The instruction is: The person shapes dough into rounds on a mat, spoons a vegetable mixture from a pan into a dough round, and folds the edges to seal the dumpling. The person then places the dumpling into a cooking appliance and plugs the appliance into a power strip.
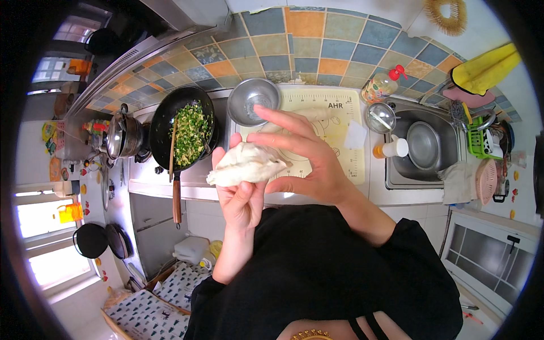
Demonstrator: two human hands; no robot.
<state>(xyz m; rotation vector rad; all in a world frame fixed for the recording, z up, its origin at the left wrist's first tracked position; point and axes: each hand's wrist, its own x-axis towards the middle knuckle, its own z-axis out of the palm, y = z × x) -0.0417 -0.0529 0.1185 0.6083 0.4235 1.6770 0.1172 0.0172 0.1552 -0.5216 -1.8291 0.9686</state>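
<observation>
A folded, pleated piece of white dough (248, 163) rests in my left hand (240, 199), whose thumb presses its near side. My right hand (312, 155) is spread beside the dough's right end, thumb and fingers apart; whether a fingertip touches the dough I cannot tell. Behind the hands lies a cream kneading mat (357, 168) with printed markings, and a roll of dough (312, 114) on it is partly hidden by my right hand. A metal bowl (255, 95) stands at the mat's far left corner. Left of it, a black wok (159, 140) holds chopped greens with yellowish bits.
Wooden chopsticks (172, 151) lie in the wok, its handle (177, 202) jutting over the counter edge. A lidded pot (123, 138) stands further left. At right are a pump bottle (379, 87), a small glass bowl (379, 117), a white-capped bottle (392, 148) and a sink (393, 180).
</observation>
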